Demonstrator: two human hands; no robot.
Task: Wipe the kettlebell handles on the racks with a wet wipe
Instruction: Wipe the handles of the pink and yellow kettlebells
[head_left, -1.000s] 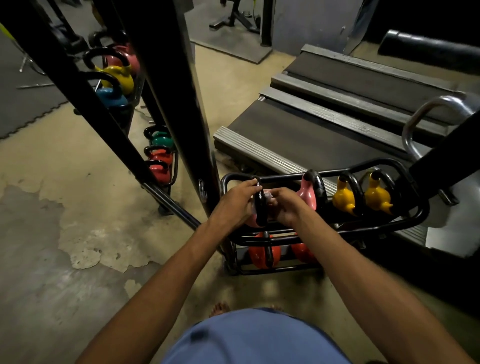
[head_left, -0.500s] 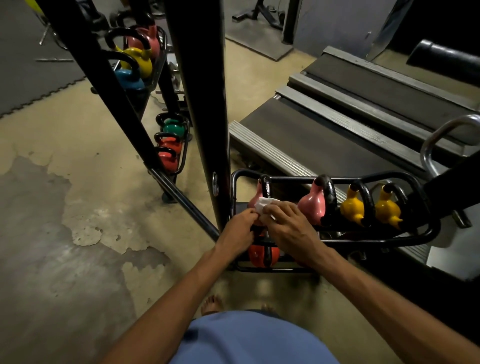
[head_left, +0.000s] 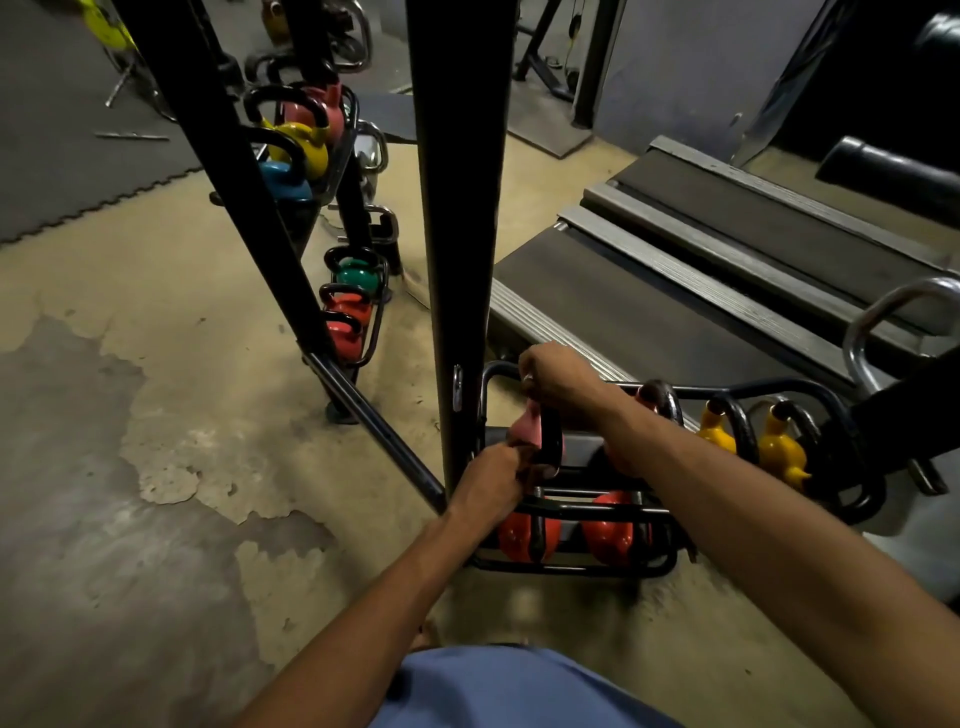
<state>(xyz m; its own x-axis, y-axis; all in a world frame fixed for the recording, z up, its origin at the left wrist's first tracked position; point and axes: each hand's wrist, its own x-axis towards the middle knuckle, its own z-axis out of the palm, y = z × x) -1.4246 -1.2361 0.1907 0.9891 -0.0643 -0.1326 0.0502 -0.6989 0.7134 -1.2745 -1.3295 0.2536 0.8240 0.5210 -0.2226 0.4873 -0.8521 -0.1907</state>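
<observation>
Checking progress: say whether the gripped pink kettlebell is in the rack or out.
In: pink kettlebell sits within the rack rails, left hand and right hand gripping it.

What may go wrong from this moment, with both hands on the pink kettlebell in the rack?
1. The pink kettlebell lies tilted on the upper level of the rack. The left hand grips it low, next to the bars, so if it rolls, fingers may be pinched.
2. The right hand grips at the top of the handle, close to the black post. A quick wiping stroke may knock the knuckles on it.
</observation>
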